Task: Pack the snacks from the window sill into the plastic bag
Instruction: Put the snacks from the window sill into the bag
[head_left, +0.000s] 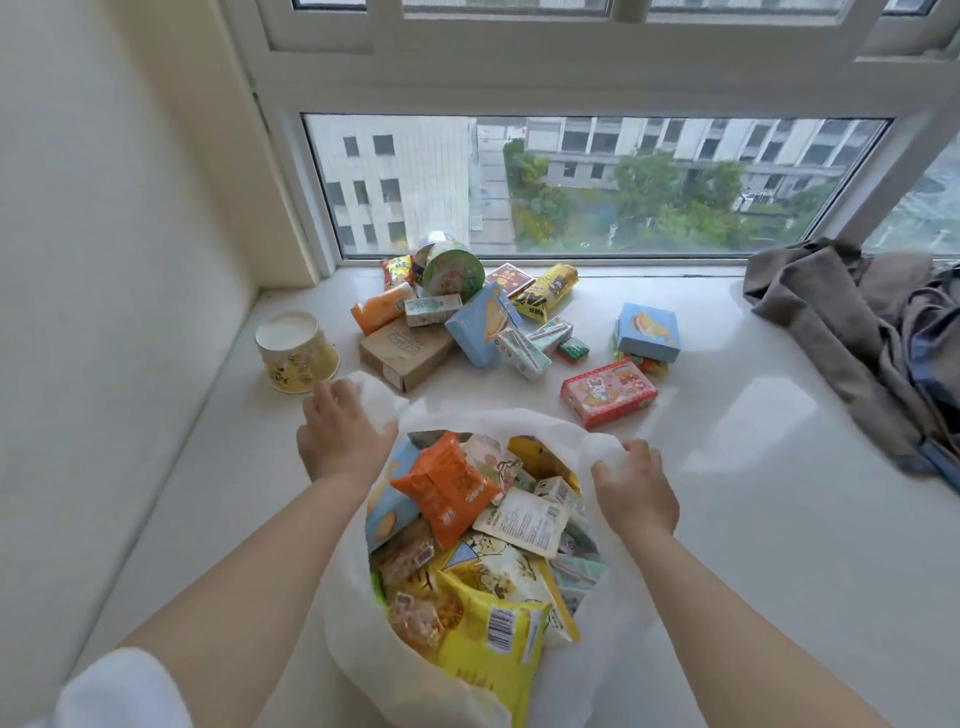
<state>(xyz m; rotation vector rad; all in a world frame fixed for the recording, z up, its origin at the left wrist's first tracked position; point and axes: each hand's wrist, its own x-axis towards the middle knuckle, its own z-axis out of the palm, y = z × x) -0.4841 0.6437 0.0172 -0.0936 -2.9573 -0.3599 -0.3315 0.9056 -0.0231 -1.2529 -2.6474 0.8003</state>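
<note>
**Operator:** Report the state of each grip.

**Inspector:** The left hand (340, 428) is clamped on the far-left rim of the plastic bag (374, 670), fingers curled over a bunched fold of white film. The right hand (636, 488) pinches the right rim of the same bag, fingers curled around the film. Together they hold the mouth spread wide.

**Operator:** Bag position and contents?

**Inspector:** The bag rests on the window sill (753, 519), nearest the person. Inside: an orange pouch (449, 488) on top at centre, a yellow packet (493, 634) with a barcode toward the near edge, a light blue box (387, 506) against the left wall, and a white label-side packet (524, 522) to the right of the orange pouch.

**Operator:** Snacks not yet packed?

**Inspector:** A pile lies against the window: a green-lidded cup (452, 270), a brown carton (405, 351), a blue box (483, 325) leaning on it, and a yellow bag (548, 291). A yellow cup (296, 351) stands apart to the left. A red box (608, 392) lies just beyond the bag rim. A second blue box (649, 332) sits behind it.

**Operator:** Other items?

**Inspector:** Crumpled grey-brown clothing (852, 332) at the right end of the sill.
</note>
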